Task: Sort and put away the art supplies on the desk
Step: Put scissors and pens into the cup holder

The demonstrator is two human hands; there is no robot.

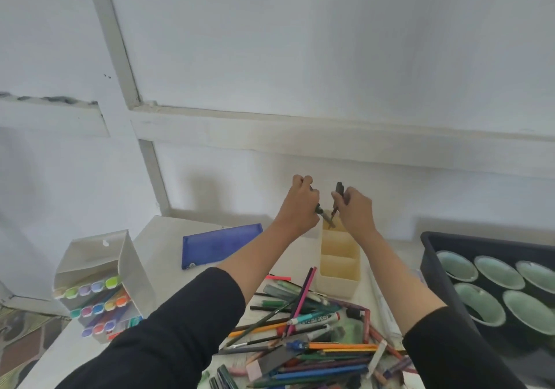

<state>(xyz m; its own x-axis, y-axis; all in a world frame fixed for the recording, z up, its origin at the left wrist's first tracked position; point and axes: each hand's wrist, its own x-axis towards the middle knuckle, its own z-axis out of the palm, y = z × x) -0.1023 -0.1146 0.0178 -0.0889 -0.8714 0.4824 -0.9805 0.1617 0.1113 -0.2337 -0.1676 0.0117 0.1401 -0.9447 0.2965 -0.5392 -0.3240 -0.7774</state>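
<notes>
Both arms reach forward over a cream desk organiser (341,265) with three compartments in a row. My left hand (301,201) grips a dark pen or brush (321,211), its tip slanting down toward the far compartment. My right hand (354,207) holds another dark pen (338,192) upright, its lower end over the same far compartment. The two tips nearly cross above the organiser. A loose pile of coloured pencils, markers and erasers (306,337) lies on the desk in front of the organiser.
A white box of coloured markers (99,283) stands at the left. A blue pencil case (219,244) lies flat behind my left arm. A black tray (432,256) with several green bowls sits at the right. The wall is close behind the desk.
</notes>
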